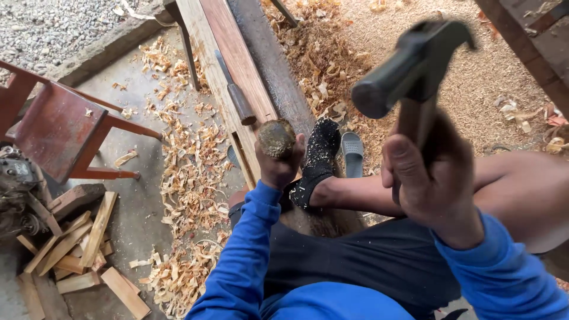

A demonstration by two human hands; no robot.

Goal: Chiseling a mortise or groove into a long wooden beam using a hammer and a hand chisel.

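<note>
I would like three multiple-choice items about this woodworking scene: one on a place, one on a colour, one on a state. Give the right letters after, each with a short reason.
1. Where does the spare chisel lie?
A. On the long plank
B. On the red chair
C. In the pile of offcuts

2. What colour are the person's sleeves?
A. Green
B. Blue
C. White

3. How is the hammer held?
A. Lying on the floor
B. Hanging from a hook
C. Raised in the right hand

Answers:
1 A: the spare chisel rests along the long plank, away from the red chair and the offcuts.
2 B: both sleeves are blue.
3 C: the right hand grips the hammer lifted up, while the left hand grips a round-topped wooden handle.
</note>
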